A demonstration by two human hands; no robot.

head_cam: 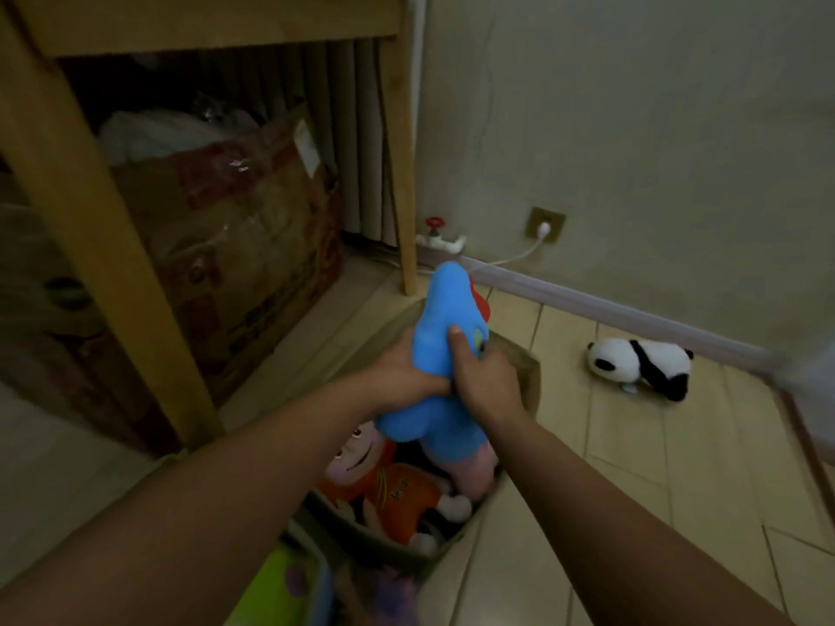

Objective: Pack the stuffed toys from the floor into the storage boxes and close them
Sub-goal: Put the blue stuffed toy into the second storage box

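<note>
Both hands, L (397, 368) & R (485, 377), are gripping blue toy (440, 354) w/ fingers wrapped, holding it over box (526, 368) w/ orange doll (397, 494) inside. Panda (641, 361) is lying on floor (677, 445) at 3 o'clock, near wall.

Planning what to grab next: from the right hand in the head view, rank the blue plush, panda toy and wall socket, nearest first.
1. Blue plush: gripped by the right hand.
2. Panda toy: on the floor, to its right.
3. Wall socket: on the wall beyond, farthest.
</note>
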